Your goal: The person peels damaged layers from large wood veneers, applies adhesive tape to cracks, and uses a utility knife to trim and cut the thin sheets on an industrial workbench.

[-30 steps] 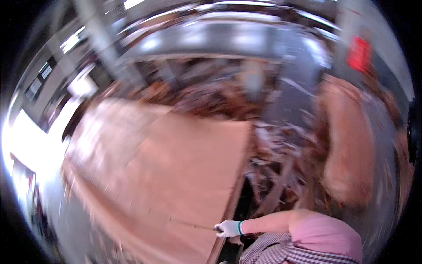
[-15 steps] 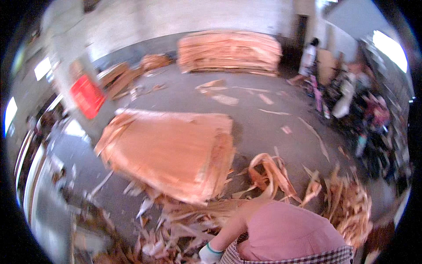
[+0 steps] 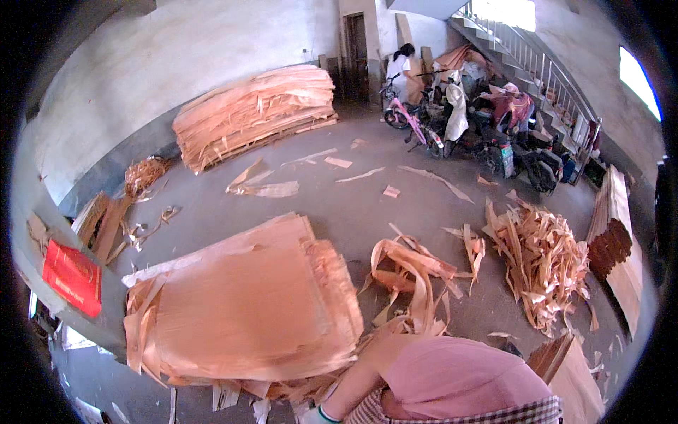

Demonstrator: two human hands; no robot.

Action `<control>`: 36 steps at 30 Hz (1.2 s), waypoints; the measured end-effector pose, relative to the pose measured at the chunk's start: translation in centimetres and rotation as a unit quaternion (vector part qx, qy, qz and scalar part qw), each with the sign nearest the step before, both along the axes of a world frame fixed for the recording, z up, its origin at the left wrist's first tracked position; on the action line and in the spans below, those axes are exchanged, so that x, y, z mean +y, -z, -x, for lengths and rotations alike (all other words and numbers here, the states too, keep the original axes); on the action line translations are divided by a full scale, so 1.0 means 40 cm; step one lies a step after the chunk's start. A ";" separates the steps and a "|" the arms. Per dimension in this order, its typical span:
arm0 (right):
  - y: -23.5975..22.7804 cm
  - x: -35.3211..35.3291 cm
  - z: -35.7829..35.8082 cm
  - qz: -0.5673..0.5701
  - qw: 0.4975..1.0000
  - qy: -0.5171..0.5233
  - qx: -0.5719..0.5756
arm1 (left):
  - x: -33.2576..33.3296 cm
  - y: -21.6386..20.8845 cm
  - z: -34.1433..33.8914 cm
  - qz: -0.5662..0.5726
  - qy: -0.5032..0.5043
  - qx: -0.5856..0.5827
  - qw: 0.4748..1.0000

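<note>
My right arm, in a pink sleeve (image 3: 466, 374) with checkered cloth along its lower side, bends across the bottom of the view. At its end, my right hand (image 3: 318, 416) wears a white glove with a green cuff. Most of that hand is cut off by the lower edge, so its fingers and anything in them are hidden. The hand is nearest the front of a low stack of orange-brown wood veneer sheets (image 3: 240, 304). Torn veneer scraps (image 3: 282, 389) stick out along the stack's near side. My left hand is out of view.
Curled veneer strips (image 3: 417, 275) and a scrap heap (image 3: 540, 265) lie right of the stack. A taller veneer stack (image 3: 254, 113) stands by the wall. A person in white (image 3: 400, 74) is near a pink bicycle (image 3: 417, 131); stairs (image 3: 537, 71) rise behind. A red sign (image 3: 73, 278) hangs at left.
My view has swung right, so the veneer stack and wall have shifted left in it. More of the bikes, stairs and scrap heap shows. My right glove remains at the lower edge.
</note>
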State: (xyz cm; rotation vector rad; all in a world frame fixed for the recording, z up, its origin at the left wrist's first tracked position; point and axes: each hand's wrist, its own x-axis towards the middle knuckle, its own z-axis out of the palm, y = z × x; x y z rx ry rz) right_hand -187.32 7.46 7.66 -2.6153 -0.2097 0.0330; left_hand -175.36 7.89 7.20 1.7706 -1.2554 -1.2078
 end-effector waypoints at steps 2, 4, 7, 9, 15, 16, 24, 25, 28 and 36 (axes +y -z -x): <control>-0.002 -0.022 -0.125 -0.007 1.000 0.016 -0.009 | -0.011 -0.017 -0.197 0.004 -0.056 0.018 0.998; -0.007 -0.046 -0.281 -0.017 0.999 0.019 -0.021 | 0.006 -0.053 -0.436 0.009 -0.134 0.040 0.990; 0.064 -0.053 -0.526 -0.101 0.991 0.062 -0.058 | 0.137 -0.101 -0.815 0.015 -0.284 0.092 0.954; 0.044 -0.116 -0.597 -0.089 0.992 0.082 -0.038 | 0.280 -0.118 -0.994 -0.003 -0.383 0.132 0.914; -0.001 -0.251 -0.851 -0.047 0.993 0.105 -0.006 | 0.478 -0.161 -1.200 -0.090 -0.335 0.234 0.908; -0.010 -0.272 -0.904 -0.087 0.991 0.102 -0.017 | 0.466 -0.148 -1.222 -0.063 -0.249 0.204 0.945; 0.060 -0.527 -1.446 -0.129 0.988 0.084 0.022 | -0.074 -0.731 -1.422 0.415 0.211 -0.202 0.862; 0.034 -0.539 -1.517 -0.144 0.985 0.087 0.046 | -0.097 -0.790 -1.443 0.361 0.207 -0.235 0.878; 0.010 -0.593 -1.738 -0.190 0.976 0.063 0.085 | -0.221 -0.814 -1.520 0.589 -0.027 -0.285 0.755; -0.004 -0.713 -2.285 -0.267 0.955 0.051 0.123 | -0.249 -0.823 -2.074 0.526 -0.043 -0.435 0.730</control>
